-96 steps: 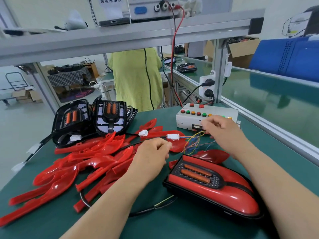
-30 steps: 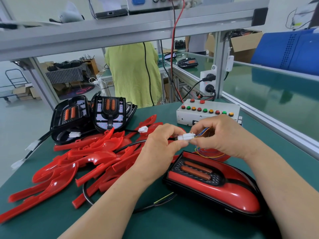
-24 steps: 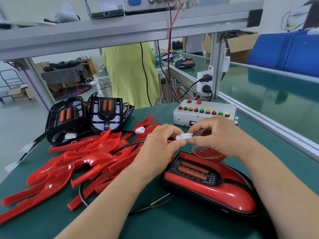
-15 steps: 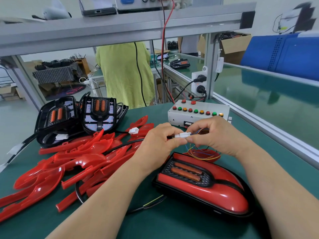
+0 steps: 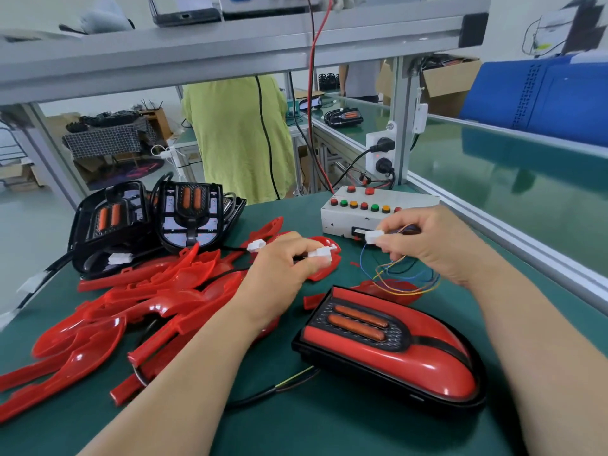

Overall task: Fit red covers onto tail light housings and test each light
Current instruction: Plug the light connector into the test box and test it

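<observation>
Green bench (image 5: 329, 432) holds bare housings (image 5: 190, 212) and loose red covers (image 5: 138, 301) at left; left hand (image 5: 279, 278) pinches a white plug (image 5: 320, 252), right hand (image 5: 431, 245) pinches a second plug (image 5: 373, 236) just apart, before the tester (image 5: 342, 222); covered light (image 5: 394, 353) lies between the forearms.

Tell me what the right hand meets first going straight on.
Probably the lamp plug in the left hand; the right hand, gripping the tester plug, points leftward at it. Test box depth unclear.

I'm seeing bright, even light from above glinting off the glossy red cover (image 5: 427, 363); frame edges are bending, and the top-right corner is blurring.
</observation>
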